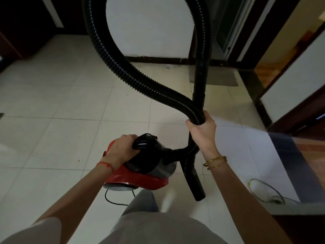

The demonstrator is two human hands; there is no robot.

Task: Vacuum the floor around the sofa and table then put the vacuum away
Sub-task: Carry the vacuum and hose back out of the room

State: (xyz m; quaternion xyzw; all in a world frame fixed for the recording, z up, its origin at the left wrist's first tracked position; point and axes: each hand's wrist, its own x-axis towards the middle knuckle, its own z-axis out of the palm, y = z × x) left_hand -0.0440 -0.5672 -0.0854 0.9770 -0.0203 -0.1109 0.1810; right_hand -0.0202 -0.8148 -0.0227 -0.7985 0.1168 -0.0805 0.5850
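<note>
A red and black canister vacuum (140,175) hangs above the pale tiled floor (58,106), carried by its black top handle, which my left hand (121,150) grips. Its black ribbed hose (112,55) loops up out of the frame and comes back down. My right hand (202,131) grips the hose together with the black rigid tube (199,80). The tube's lower end (197,187) points down beside the vacuum. A black power cord (112,199) dangles under the body.
A white wall with a dark skirting (158,59) stands ahead, with a grey mat (219,78) at its foot. Dark door frames rise on the right (255,85). A loose cable (267,191) lies on the floor at the right. Dark furniture fills the upper left (21,23).
</note>
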